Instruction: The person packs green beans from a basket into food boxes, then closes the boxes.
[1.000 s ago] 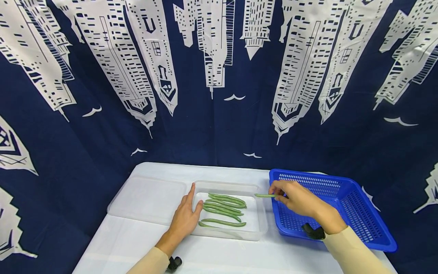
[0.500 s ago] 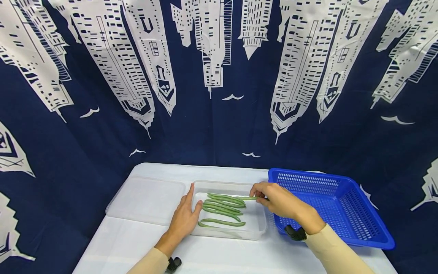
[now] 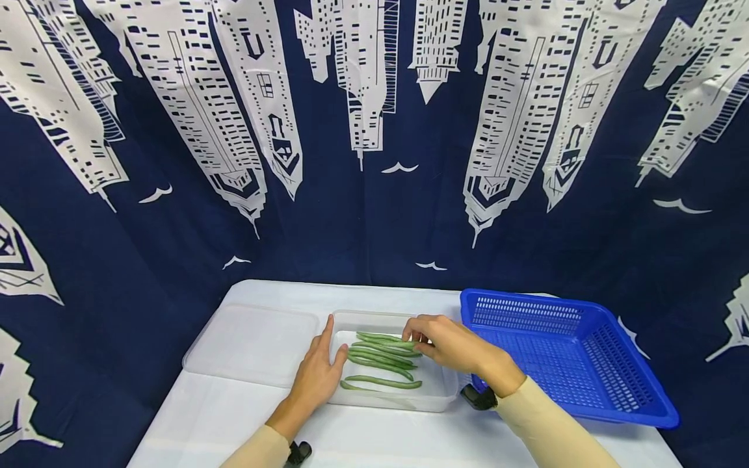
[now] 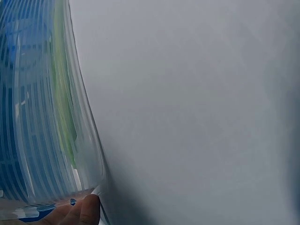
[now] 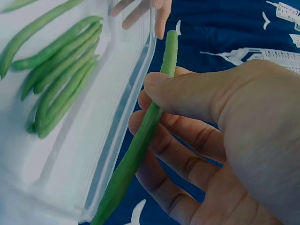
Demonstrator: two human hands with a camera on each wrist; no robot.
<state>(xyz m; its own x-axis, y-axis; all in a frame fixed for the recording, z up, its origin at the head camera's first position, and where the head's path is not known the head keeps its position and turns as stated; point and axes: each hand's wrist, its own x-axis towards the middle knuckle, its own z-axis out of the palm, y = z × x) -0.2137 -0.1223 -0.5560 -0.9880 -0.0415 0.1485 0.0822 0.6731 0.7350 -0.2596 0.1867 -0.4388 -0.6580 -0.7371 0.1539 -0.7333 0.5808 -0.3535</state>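
Note:
A clear plastic container (image 3: 437, 383) stands mid-table with several green beans (image 3: 380, 355) lying side by side in it. With straight fingers, my left hand (image 3: 318, 372) rests against the container's left side. In the left wrist view only a few fingertips (image 4: 89, 208) show at the container's lower edge. My right hand (image 3: 447, 342) is over the container's right part, at the far beans. The right wrist view shows it pinching one green bean (image 5: 123, 173) between thumb and fingers; in the head view the fingers partly hide that bean.
A flat translucent lid (image 3: 248, 341) lies left of the container. On the right stands a blue perforated basket (image 3: 544, 335), close to the container. A white cloth (image 3: 234, 409) covers the table, and a navy skyline-patterned curtain (image 3: 368, 227) hangs behind it.
My right hand has moved left from the blue basket's edge to above the container, carrying the pinched green bean down toward the others. My left hand has stayed in place.

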